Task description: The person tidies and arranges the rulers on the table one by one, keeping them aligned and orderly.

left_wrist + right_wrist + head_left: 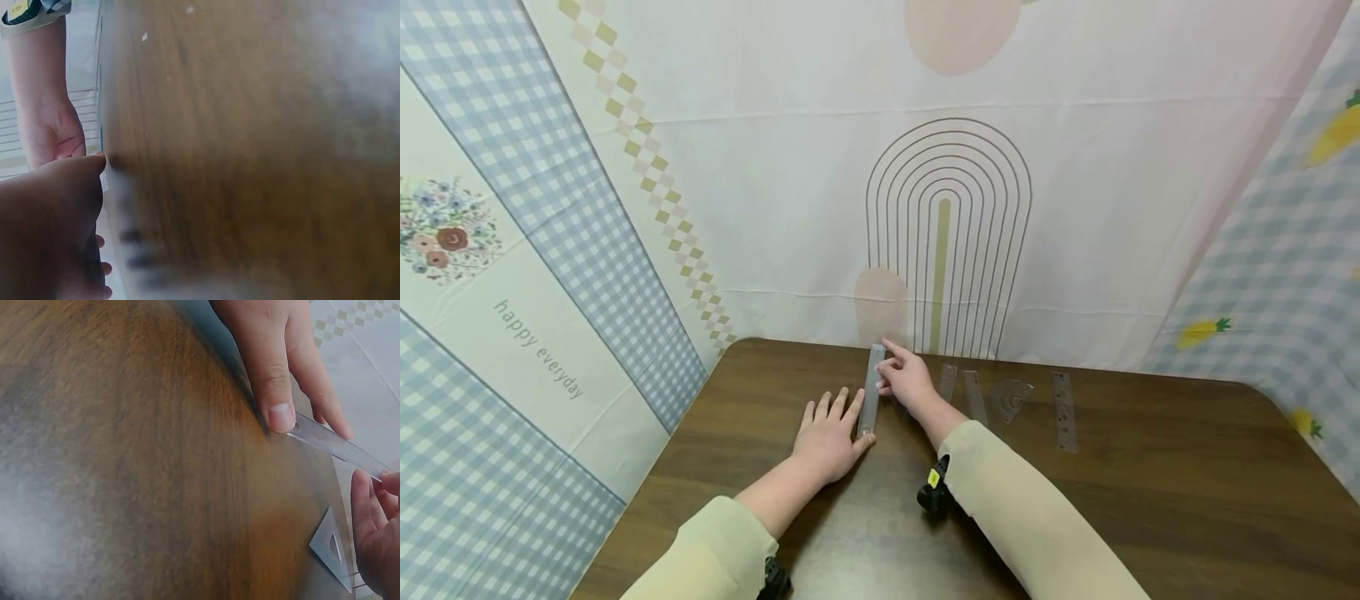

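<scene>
Clear ruler: lies lengthwise on the brown table, left of the middle of the far edge, its far end at that edge and its near end toward the person.

Left hand: released, palm down on the table, fingers straight and spread. Thumb presses the ruler's near end, seen best from the right wrist; index fingertip is at the ruler's left side.

Right hand: at the ruler's far end, index finger stretched out to touch it, remaining fingers bent. Cannot tell whether the thumb also pinches the ruler.

Triangle: clear, with a cut-out, flat on the table just beside the right hand; the right wrist view shows it.

Along the far edge, rightward of the right hand: first clear strip, second clear strip, protractor, then holed ruler, well apart from the hands, toward the far right corner. Markings too small to read.

Behind the far edge: white printed cloth with arches. Both arms wear pale sleeves.
</scene>
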A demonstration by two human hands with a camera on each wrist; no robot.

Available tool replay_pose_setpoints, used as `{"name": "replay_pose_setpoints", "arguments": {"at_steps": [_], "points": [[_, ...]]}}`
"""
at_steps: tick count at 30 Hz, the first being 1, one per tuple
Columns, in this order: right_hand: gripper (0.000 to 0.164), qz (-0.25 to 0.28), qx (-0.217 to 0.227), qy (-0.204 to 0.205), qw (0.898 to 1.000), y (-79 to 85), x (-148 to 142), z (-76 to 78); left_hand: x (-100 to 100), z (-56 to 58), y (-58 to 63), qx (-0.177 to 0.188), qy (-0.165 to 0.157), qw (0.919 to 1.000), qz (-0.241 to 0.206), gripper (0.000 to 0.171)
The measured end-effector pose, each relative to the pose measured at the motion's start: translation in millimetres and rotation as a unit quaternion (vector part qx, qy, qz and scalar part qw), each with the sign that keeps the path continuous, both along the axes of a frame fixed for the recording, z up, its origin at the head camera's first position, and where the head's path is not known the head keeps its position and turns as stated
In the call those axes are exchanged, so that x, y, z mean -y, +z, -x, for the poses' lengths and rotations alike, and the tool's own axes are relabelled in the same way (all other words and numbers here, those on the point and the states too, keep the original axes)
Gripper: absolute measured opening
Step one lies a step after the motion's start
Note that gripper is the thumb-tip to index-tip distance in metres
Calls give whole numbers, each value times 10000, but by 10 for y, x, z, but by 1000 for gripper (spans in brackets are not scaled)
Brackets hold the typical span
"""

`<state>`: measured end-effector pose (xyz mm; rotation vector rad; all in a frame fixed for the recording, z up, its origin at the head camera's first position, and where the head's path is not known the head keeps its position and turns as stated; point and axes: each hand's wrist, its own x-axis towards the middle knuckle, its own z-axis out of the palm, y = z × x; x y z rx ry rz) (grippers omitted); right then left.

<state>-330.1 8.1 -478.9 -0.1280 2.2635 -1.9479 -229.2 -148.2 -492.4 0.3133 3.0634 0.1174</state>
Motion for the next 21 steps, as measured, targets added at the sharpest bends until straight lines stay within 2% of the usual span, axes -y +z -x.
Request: {"name": "replay_pose_setpoints", "arguments": {"at_steps": [10, 21], "points": [[55, 147, -64, 3, 9999, -54, -90, -79, -18, -59, 37, -36, -208, 9998, -1, 84], [56, 333, 170, -14, 9993, 10, -182, -261, -46, -176, 88, -150, -449, 9989, -69, 89]]}}
